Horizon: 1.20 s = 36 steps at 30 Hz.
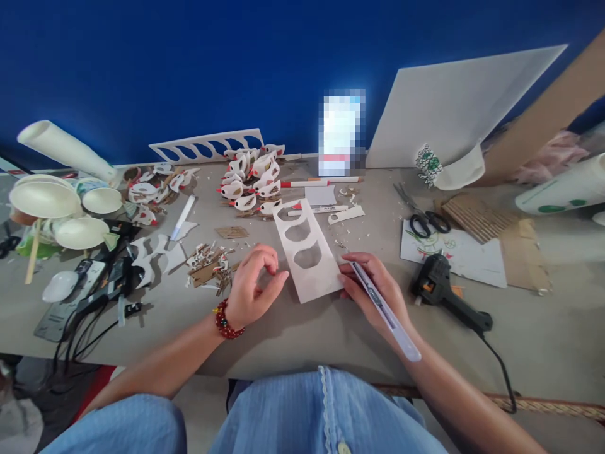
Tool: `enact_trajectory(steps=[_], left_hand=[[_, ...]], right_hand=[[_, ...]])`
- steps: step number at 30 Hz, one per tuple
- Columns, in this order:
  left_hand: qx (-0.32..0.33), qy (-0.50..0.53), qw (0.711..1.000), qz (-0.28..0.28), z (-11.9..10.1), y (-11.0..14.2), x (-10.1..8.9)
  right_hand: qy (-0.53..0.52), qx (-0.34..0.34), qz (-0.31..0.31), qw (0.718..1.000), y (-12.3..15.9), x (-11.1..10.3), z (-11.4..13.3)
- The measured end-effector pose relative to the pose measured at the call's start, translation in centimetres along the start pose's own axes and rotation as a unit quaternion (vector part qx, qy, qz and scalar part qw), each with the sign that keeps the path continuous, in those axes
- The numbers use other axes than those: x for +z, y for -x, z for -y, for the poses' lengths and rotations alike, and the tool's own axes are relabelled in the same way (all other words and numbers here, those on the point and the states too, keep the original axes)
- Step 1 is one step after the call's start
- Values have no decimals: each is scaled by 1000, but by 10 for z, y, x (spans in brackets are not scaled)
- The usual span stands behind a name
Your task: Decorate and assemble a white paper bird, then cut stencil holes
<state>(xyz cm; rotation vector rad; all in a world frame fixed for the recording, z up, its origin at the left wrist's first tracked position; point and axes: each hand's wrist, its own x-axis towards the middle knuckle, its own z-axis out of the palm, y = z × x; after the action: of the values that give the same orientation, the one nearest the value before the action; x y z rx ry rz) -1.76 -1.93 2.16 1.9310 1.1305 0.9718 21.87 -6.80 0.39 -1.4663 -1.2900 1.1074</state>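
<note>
A white foam board strip (324, 271) with several bird-shaped cut-outs lies at a slant in front of me. My left hand (255, 284) is just left of its lower end, holding nothing; its fingers are curled, with a gap between thumb and forefinger. In my right hand (373, 290) rests a white utility knife (385, 312), its handle sloping back toward my wrist. The fingertips of that hand meet the strip's lower right corner. Beyond the strip sits a cluster of white bird figures (246, 202) with red beaks. A capped marker (316, 210) lies behind the strip.
Scraps (208, 268) are heaped on the left, near paper cups (82, 233) and a power strip (75, 296). To the right are scissors (428, 222), a black glue gun (447, 290) with its cord, and corrugated cardboard (477, 214). A lit screen (338, 135) stands against the blue wall.
</note>
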Motion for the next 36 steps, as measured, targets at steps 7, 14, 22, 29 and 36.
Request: enact_trajectory(steps=[7,14,22,29,36], left_hand=[[148,-152,951,224,7,-2,4],[189,-168,934,252,7,5,13],[223,-180,923,257,9,8,24],[181,-181,932,257,13,5,26],[187,-177,939,230,17,5,29]], right_hand=[[250,-68,25,965,2,-6,6],[395,-139,-30,907,2,-8,5],[309,-241,-106,914,5,-11,10],[130,-57,-5,990,32,-3,10],[134,-130,83,979,40,7,-1]])
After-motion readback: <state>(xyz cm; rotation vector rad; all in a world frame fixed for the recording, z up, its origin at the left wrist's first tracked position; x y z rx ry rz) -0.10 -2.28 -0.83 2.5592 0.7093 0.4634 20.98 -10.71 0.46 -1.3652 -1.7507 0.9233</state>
